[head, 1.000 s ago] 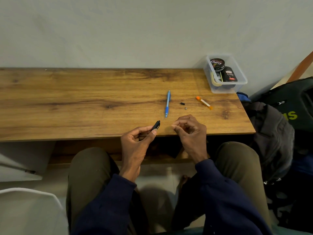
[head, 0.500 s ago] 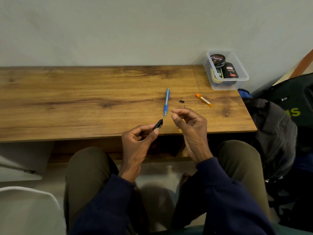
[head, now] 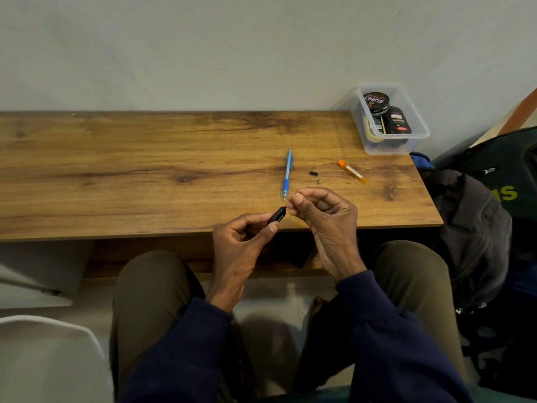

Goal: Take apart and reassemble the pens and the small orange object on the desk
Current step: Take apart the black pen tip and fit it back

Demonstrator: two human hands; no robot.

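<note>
My left hand (head: 241, 245) grips a black pen barrel (head: 277, 215) that points up and right over the desk's front edge. My right hand (head: 322, 216) has its fingertips pinched together right at the barrel's open end; whatever small part they pinch is too small to make out. A blue pen (head: 287, 173) lies on the wooden desk (head: 145, 175) just beyond my hands. To its right lie a small black pen piece (head: 313, 173) and a tiny grey piece (head: 319, 181). Further right is the small orange object (head: 352, 171), a slim orange-capped tube.
A clear plastic box (head: 418, 141) with tins and a bottle stands at the desk's back right corner. Dark bags (head: 476, 228) are piled to the right of the desk. A white chair back (head: 43, 350) is at lower left. My knees are under the front edge.
My right hand has risen and moved left until its pinched fingertips meet the tip of the black barrel. My left hand has lifted the barrel slightly.
</note>
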